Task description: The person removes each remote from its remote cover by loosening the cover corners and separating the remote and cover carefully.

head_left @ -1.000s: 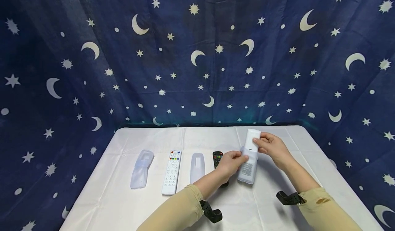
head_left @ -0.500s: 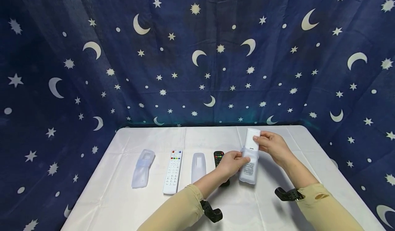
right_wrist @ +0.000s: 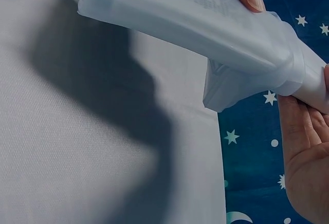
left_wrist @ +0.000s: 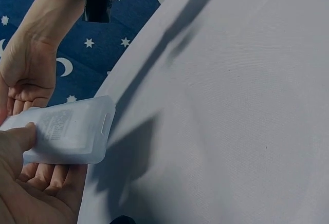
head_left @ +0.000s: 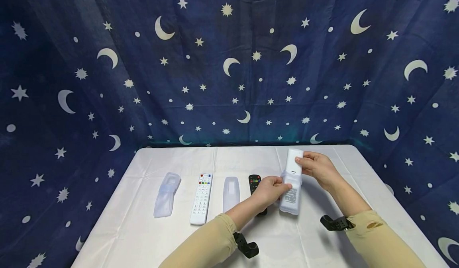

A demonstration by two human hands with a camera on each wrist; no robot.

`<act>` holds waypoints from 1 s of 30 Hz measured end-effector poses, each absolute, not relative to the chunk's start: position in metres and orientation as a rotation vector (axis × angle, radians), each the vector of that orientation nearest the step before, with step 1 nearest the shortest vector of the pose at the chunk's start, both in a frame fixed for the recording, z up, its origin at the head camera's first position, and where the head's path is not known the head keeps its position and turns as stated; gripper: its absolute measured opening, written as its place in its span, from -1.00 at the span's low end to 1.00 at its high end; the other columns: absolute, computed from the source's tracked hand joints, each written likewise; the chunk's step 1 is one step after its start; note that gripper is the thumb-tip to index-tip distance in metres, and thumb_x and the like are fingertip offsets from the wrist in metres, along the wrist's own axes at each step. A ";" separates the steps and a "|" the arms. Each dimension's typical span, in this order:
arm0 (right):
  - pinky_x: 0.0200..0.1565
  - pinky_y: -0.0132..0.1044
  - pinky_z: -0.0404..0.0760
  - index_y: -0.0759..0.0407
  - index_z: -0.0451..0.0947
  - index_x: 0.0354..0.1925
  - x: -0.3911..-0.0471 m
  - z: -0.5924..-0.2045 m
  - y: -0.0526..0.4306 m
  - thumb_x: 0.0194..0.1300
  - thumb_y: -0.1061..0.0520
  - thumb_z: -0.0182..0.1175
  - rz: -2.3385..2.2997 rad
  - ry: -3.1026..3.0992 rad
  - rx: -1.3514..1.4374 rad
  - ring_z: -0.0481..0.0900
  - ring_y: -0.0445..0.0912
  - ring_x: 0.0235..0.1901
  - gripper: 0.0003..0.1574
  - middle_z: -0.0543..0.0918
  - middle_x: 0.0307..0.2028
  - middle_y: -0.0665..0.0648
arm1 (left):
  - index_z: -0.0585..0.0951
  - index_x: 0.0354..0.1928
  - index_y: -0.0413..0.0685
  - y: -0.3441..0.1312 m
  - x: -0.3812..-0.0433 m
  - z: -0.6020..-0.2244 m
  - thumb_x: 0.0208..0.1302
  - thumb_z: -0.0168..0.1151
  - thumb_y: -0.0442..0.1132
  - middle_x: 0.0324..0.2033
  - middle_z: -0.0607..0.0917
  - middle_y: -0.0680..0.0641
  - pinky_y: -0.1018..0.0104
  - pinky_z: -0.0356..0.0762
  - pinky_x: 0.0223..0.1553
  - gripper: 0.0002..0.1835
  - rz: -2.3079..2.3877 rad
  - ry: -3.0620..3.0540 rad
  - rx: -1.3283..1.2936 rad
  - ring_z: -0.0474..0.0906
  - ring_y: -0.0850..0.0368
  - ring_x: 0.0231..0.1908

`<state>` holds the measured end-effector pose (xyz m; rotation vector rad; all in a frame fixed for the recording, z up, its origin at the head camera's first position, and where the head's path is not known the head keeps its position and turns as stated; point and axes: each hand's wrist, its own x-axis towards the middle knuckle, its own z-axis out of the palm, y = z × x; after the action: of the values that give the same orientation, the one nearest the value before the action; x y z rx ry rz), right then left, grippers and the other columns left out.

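Note:
A white remote control (head_left: 294, 161) stands tilted above the right side of the table, its back facing up. Its lower part sits inside a translucent silicone cover (head_left: 289, 205), and the far end is bare. The left hand (head_left: 267, 191) grips the covered part from the side, thumb on top. At the bare end, the right hand (head_left: 320, 171) pinches the remote between thumb and fingers. The right wrist view shows a folded flap (right_wrist: 231, 86) of the cover hanging below the remote. Printed text shows faintly through the cover (left_wrist: 77, 131) in the left wrist view.
On the white table (head_left: 136, 236) lie a folded translucent cover (head_left: 166, 196), a white remote (head_left: 201, 200) with buttons up, and another pale cover (head_left: 231, 194). A black remote (head_left: 254, 182) lies partly hidden behind the left hand. A star-patterned curtain (head_left: 201, 81) surrounds the table.
Both hands keep the same hold. The remote and its cover have barely shifted, and the whole head view has drifted slightly.

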<state>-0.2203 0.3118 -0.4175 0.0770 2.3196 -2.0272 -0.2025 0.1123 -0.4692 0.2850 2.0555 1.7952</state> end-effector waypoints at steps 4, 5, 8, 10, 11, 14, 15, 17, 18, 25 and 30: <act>-0.10 -0.35 0.69 0.62 0.19 0.36 -0.221 -0.417 0.313 0.48 0.10 0.25 -2.016 2.321 0.081 0.66 -0.27 -0.20 -0.21 0.67 -0.16 -0.05 | 0.69 -0.08 -0.23 0.113 -0.202 -0.469 0.38 0.37 -0.17 -0.35 0.74 0.02 0.12 0.70 -0.24 -0.75 1.790 2.056 0.281 0.64 0.17 -0.34; -0.10 -0.35 0.69 0.62 0.20 0.36 -0.221 -0.416 0.313 0.48 0.10 0.25 -2.016 2.321 0.079 0.66 -0.27 -0.20 -0.21 0.67 -0.17 -0.05 | 0.69 -0.08 -0.23 0.113 -0.202 -0.469 0.37 0.37 -0.17 -0.35 0.74 0.02 0.09 0.70 -0.22 -0.75 1.791 2.054 0.279 0.64 0.17 -0.34; -0.10 -0.36 0.69 0.64 0.20 0.34 -0.222 -0.416 0.315 0.49 0.12 0.24 -2.019 2.316 0.061 0.66 -0.27 -0.21 -0.23 0.67 -0.18 -0.06 | 0.69 -0.08 -0.23 0.114 -0.201 -0.470 0.37 0.38 -0.18 -0.34 0.75 0.01 0.06 0.71 -0.20 -0.75 1.795 2.043 0.280 0.65 0.17 -0.33; -0.10 -0.36 0.69 0.65 0.20 0.33 -0.222 -0.416 0.316 0.49 0.12 0.24 -2.020 2.314 0.053 0.66 -0.27 -0.21 -0.24 0.68 -0.19 -0.06 | 0.69 -0.07 -0.24 0.114 -0.201 -0.470 0.37 0.38 -0.18 -0.33 0.75 0.01 0.06 0.71 -0.20 -0.75 1.799 2.034 0.283 0.65 0.16 -0.33; -0.10 -0.36 0.69 0.65 0.21 0.33 -0.222 -0.416 0.316 0.49 0.12 0.24 -2.018 2.314 0.050 0.66 -0.27 -0.21 -0.24 0.68 -0.19 -0.06 | 0.69 -0.07 -0.23 0.115 -0.201 -0.470 0.37 0.38 -0.18 -0.33 0.75 0.01 0.07 0.71 -0.21 -0.75 1.799 2.033 0.286 0.66 0.16 -0.33; -0.09 -0.36 0.69 0.64 0.22 0.32 -0.222 -0.415 0.316 0.48 0.12 0.25 -2.012 2.313 0.051 0.66 -0.27 -0.20 -0.25 0.68 -0.19 -0.05 | 0.69 -0.10 -0.23 0.115 -0.200 -0.471 0.37 0.38 -0.18 -0.34 0.76 0.01 0.07 0.71 -0.22 -0.76 1.801 2.032 0.294 0.65 0.17 -0.34; -0.09 -0.35 0.69 0.64 0.22 0.32 -0.222 -0.415 0.317 0.48 0.12 0.25 -2.010 2.311 0.053 0.66 -0.27 -0.20 -0.25 0.68 -0.19 -0.05 | 0.69 -0.11 -0.23 0.115 -0.200 -0.472 0.37 0.38 -0.18 -0.35 0.75 0.01 0.07 0.71 -0.22 -0.77 1.800 2.036 0.295 0.65 0.17 -0.35; -0.09 -0.35 0.69 0.64 0.23 0.32 -0.222 -0.415 0.317 0.47 0.12 0.26 -2.007 2.311 0.053 0.66 -0.26 -0.20 -0.25 0.68 -0.19 -0.05 | 0.70 -0.12 -0.23 0.115 -0.200 -0.473 0.37 0.38 -0.19 -0.36 0.75 0.01 0.09 0.71 -0.24 -0.78 1.801 2.038 0.296 0.65 0.17 -0.36; -0.09 -0.35 0.69 0.63 0.24 0.32 -0.223 -0.415 0.317 0.47 0.12 0.26 -2.004 2.313 0.053 0.66 -0.26 -0.20 -0.25 0.68 -0.18 -0.04 | 0.70 -0.13 -0.23 0.116 -0.200 -0.473 0.37 0.38 -0.20 -0.36 0.75 0.01 0.11 0.71 -0.26 -0.78 1.802 2.039 0.295 0.65 0.18 -0.36; -0.10 -0.35 0.69 0.63 0.21 0.34 -0.224 -0.416 0.318 0.48 0.12 0.24 -2.009 2.300 0.040 0.66 -0.26 -0.19 -0.24 0.68 -0.18 -0.05 | 0.72 -0.16 -0.22 0.113 -0.199 -0.469 0.40 0.35 -0.16 -0.34 0.74 0.02 0.13 0.72 -0.21 -0.78 1.758 2.047 0.273 0.67 0.17 -0.31; -0.10 -0.35 0.69 0.65 0.20 0.34 -0.226 -0.414 0.322 0.50 0.13 0.22 -2.021 2.296 0.002 0.66 -0.26 -0.19 -0.25 0.67 -0.18 -0.07 | 0.73 -0.16 -0.16 0.100 -0.204 -0.468 0.45 0.26 -0.09 -0.30 0.72 0.04 0.25 0.69 -0.23 -0.74 1.605 2.214 0.378 0.65 0.21 -0.32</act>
<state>-0.2255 0.3223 -0.4136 0.0021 2.2962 -2.0213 -0.2040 0.1000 -0.4675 0.3776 2.2140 1.6048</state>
